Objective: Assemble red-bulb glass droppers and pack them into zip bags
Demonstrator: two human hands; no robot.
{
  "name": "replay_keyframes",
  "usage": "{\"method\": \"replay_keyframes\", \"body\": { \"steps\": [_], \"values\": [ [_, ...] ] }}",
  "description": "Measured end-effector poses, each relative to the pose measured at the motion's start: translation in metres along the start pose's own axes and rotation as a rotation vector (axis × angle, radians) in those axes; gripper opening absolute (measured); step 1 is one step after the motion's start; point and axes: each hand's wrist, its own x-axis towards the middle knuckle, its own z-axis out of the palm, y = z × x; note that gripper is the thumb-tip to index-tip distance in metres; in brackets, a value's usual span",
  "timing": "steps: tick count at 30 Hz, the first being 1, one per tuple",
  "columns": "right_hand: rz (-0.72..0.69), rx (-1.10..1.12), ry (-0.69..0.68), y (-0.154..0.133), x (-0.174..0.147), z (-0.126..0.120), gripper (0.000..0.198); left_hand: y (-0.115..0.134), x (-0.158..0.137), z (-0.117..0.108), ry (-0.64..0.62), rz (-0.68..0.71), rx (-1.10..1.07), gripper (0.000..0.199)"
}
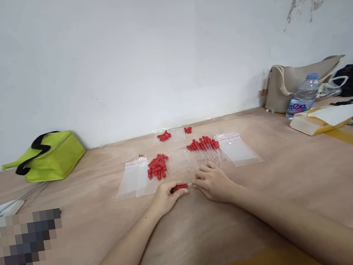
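Observation:
A red rubber bulb (181,186) is gripped by my left hand (168,195), lying level above the table. My right hand (213,183) pinches a thin clear dropper tube (190,185), whose end meets the bulb's open end; most of the tube is hidden by the fingers. Just beyond my left hand lies a heap of loose red bulbs (158,167). Beside it, a row of bare clear tubes (181,162) is spread out. Several droppers with red bulbs fitted (203,143) lie side by side past my right hand.
Clear zip bags lie left (127,182) and right (240,149) of the parts. More red bulbs in plastic (164,136) are near the wall. A green bag (57,155) stands at left; a water bottle (303,95), beige bag (300,74) and paper envelope (314,123) are at right.

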Motion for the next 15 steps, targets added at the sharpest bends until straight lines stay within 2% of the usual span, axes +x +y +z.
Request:
{"method": "replay_keyframes", "body": {
  "steps": [3,4,6,9,12,15],
  "values": [
    [0.181,0.054,0.016,0.007,-0.001,0.000,0.021,0.000,0.001,0.000,0.044,-0.025,-0.034,0.054],
    [0.280,0.086,0.036,0.011,-0.001,0.000,0.022,0.000,0.002,0.000,0.046,-0.026,-0.023,0.053],
    [0.480,0.138,0.078,0.022,0.000,0.000,0.025,0.000,0.002,0.000,0.021,-0.006,0.040,0.036],
    [0.701,0.142,0.117,0.042,0.007,0.002,0.026,0.000,0.002,0.001,-0.010,0.049,0.125,0.020],
    [0.851,0.088,0.130,0.057,0.019,0.006,0.022,0.000,0.002,0.002,-0.004,0.071,0.143,0.020],
    [0.924,0.038,0.105,0.065,0.032,0.014,0.023,0.001,0.001,0.001,-0.010,0.074,0.154,0.020]
  ]
}}
